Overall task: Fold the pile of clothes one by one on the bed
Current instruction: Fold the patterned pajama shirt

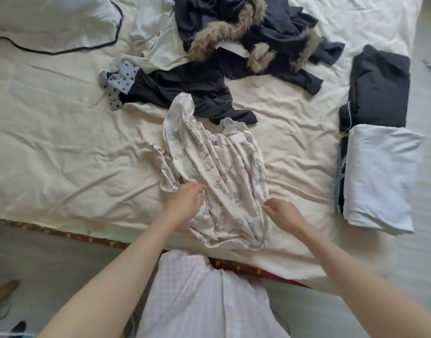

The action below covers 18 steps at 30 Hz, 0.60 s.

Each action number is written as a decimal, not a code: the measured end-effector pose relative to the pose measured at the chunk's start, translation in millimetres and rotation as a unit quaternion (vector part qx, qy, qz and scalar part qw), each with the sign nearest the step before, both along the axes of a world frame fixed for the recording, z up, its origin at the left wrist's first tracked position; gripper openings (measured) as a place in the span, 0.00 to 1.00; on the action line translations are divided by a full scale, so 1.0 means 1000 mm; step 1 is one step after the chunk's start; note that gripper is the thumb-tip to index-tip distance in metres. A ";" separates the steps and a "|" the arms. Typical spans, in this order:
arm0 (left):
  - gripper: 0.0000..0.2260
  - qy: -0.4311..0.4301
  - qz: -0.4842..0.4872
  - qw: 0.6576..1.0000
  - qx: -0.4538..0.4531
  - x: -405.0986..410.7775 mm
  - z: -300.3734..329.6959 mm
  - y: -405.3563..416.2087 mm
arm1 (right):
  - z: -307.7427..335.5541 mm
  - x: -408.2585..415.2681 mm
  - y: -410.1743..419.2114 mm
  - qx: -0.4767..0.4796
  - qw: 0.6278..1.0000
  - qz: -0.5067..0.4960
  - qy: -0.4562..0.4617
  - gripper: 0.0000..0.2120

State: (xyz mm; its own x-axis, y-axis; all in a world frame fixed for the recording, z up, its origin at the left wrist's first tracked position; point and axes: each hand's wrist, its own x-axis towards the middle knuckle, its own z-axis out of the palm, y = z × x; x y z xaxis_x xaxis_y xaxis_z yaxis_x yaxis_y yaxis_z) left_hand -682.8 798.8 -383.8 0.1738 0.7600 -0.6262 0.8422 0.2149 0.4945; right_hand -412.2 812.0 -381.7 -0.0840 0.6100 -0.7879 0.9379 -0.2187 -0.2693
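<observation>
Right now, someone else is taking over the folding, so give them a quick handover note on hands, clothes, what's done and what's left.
Left hand: on the near left edge of the printed cream garment, fingers blurred, grip unclear.
Right hand: at the garment's near right edge, fingers curled; whether it pinches cloth is unclear.
Garment lies crumpled and unfolded at the bed's near edge.
Done: folded dark item and folded pale blue item on the right.
Left: this garment, fur-trimmed dark coat, cream shirt, star-patterned piece.
</observation>
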 end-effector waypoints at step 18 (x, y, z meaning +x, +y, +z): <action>0.14 0.012 -0.061 0.992 0.107 0.008 -0.074 0.083 | -0.099 -0.070 0.153 0.067 0.923 -0.332 0.183 0.07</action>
State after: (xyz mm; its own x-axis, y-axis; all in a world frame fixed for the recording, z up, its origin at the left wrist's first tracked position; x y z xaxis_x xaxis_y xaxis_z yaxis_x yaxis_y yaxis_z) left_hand -674.5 882.2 -457.4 0.2605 0.8498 -0.4582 0.8674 0.0024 0.4976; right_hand -482.7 965.2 -480.9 0.0975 0.7130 -0.6943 0.4496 -0.6539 -0.6085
